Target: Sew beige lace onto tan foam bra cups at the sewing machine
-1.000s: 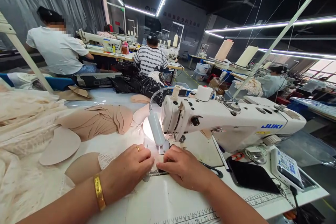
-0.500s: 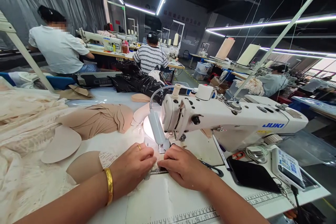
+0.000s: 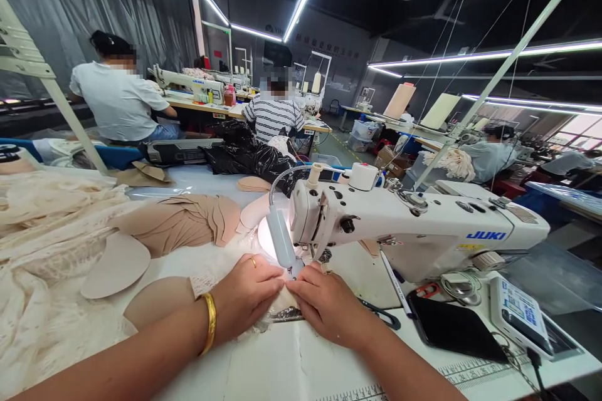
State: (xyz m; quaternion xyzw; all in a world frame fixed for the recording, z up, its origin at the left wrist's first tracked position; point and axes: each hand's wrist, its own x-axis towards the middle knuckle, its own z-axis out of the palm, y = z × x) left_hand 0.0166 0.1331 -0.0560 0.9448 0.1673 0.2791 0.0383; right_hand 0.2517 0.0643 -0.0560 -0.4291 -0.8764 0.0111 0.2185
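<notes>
My left hand [image 3: 247,293], with a gold ring and bangle, pinches cream lace fabric [image 3: 207,270] just left of the needle area of a white sewing machine [image 3: 418,219]. Close against it, fingertips almost meeting, my right hand [image 3: 329,304] is closed on the same fabric from the other side. A lit gooseneck lamp [image 3: 281,235] points down at the spot between them. The needle and presser foot are mostly hidden behind the lamp and my fingers. One beige cup-shaped pad [image 3: 160,301] lies beside my left wrist, partly under the lace.
Stacked beige pads [image 3: 179,222] and heaped cream lace [image 3: 42,250] cover the left side. To the right lie small black snips [image 3: 380,313], a pen [image 3: 395,282], a phone [image 3: 456,329] and a white control box [image 3: 522,313]. Co-workers sit at machines beyond.
Both hands stay close together at the needle area, with the fingertips slightly nearer each other. The camera view has shifted a little.
</notes>
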